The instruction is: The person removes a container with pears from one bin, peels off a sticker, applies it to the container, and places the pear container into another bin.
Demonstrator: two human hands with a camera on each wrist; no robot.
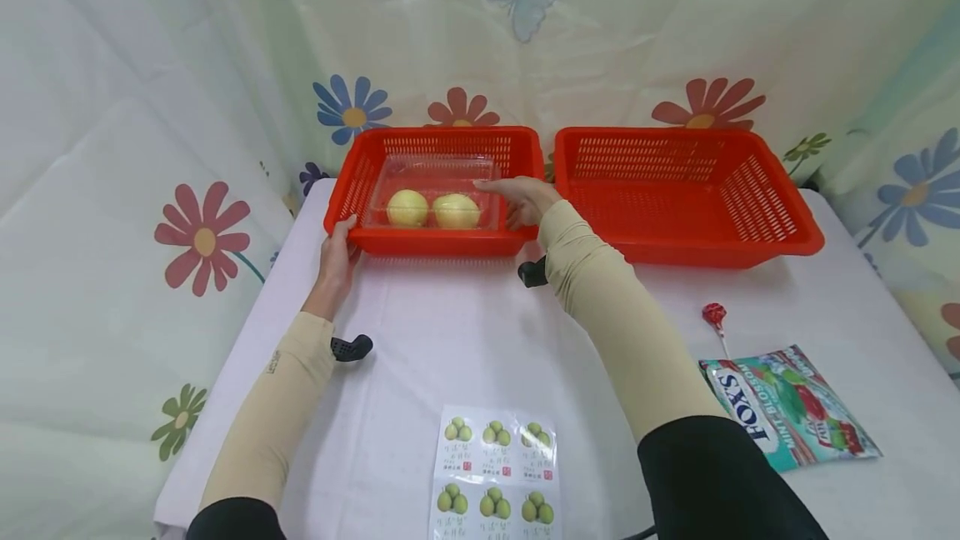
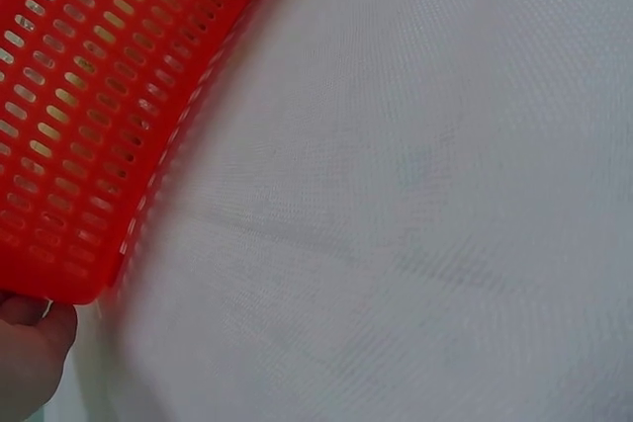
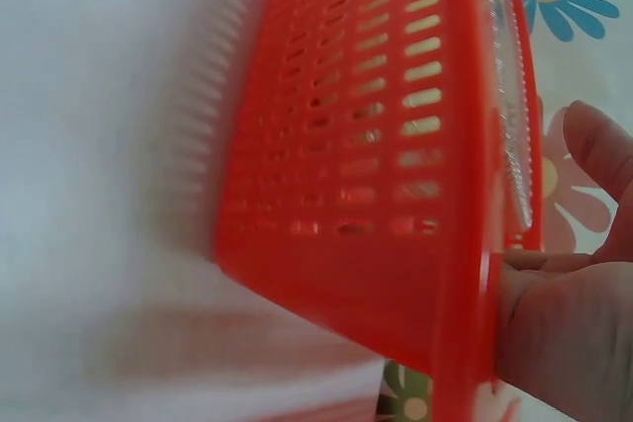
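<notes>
A clear plastic box [image 1: 431, 173] with two pale yellow round fruits, one on the left [image 1: 407, 208] and one on the right [image 1: 457, 211], lies inside the left red basket [image 1: 435, 242]. My left hand [image 1: 335, 263] grips that basket's front left corner; in the left wrist view, its fingertips [image 2: 59, 323] meet the corner's edge. At the basket's right end, my right hand [image 1: 525, 197] reaches over the rim beside the box. Its thumb [image 3: 593, 140] stands raised in the right wrist view, and its fingers extend inside, partly hidden by the rim.
A second red basket [image 1: 660, 232] stands to the right. In front of it lie a red lollipop [image 1: 715, 315] and a teal FOX'S candy bag [image 1: 795, 411]. A sticker sheet [image 1: 495, 473] with green fruit pictures rests near the front. A flowered curtain [image 1: 600, 40] hangs behind.
</notes>
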